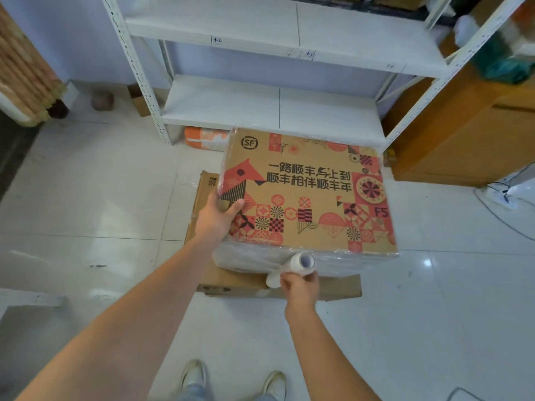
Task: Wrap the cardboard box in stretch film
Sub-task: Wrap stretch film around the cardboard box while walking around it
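Two bare hands share the work: the left hand [217, 216] grips the near-left edge of the brown cardboard box printed with red and black patterns [309, 192], thumb on the top face and fingers curled round the side, which I judge is to steady the box or to turn it while film is pulled tight. The right hand [298, 285] is clenched round the small white roll of clear stretch film [295, 266], held just in front of the box's near side with its hollow core facing up toward the camera; a twisted band of film runs from the roll leftward onto the near-left corner, so the tension seems meant to press the layer flat. Glossy film already clouds the near side and wrinkles along the top edges, suggesting the wrapping is well under way though not finished. The box lies on a flattened sheet of plain brown cardboard [333, 286] on the pale glossy floor tiles [101, 198], close before a white metal shelving rack [260, 105]. It sits ahead of both hands, the left touching it, the right just beside its near face.
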The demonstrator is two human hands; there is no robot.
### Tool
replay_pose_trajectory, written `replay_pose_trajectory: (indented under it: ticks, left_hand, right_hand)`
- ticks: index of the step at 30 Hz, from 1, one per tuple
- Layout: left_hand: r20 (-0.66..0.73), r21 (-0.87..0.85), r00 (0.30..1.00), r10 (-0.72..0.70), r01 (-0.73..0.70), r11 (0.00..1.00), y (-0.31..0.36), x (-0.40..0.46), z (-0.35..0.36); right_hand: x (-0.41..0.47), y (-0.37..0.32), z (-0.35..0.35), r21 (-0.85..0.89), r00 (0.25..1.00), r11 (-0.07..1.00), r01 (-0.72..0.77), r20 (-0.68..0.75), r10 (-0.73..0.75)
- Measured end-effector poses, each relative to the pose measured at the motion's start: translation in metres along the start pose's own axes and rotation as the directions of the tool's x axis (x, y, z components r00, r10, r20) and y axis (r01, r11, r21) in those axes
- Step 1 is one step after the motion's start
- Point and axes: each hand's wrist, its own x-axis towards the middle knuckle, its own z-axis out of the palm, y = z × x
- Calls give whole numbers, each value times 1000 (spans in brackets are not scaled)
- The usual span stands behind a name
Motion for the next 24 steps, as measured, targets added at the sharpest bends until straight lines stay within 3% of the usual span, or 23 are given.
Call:
replay_pose_trajectory:
  ticks: [3,8,13,18,22,24]
  left_hand:
    - [-24,-7,1000,8,-8,1000,0,-3,2]
    - [-51,-2,998,-22,22,1000,5,-8,6]
    - [-53,-23,998,-31,30,999,4,-9,8]
    - [-62,-17,998,-27,26,1000,6,-9,8]
    - [-34,-32,999,-10,9,999,7,-10,6]
    - [-72,46,997,6,-3,999,9,-12,5]
  right_hand:
    - [-6,-9,-8,384,956,878,-285,179,231]
    - [-1,-26,-14,571,888,681,-459,272,370]
    - [16,-53,-14,439,708,566,-698,305,637]
    - [28,-62,-13,352,541,429,-832,339,770]
    - [36,-62,-25,327,512,414,-849,322,796]
    - [38,-52,-31,341,498,388,-857,351,793]
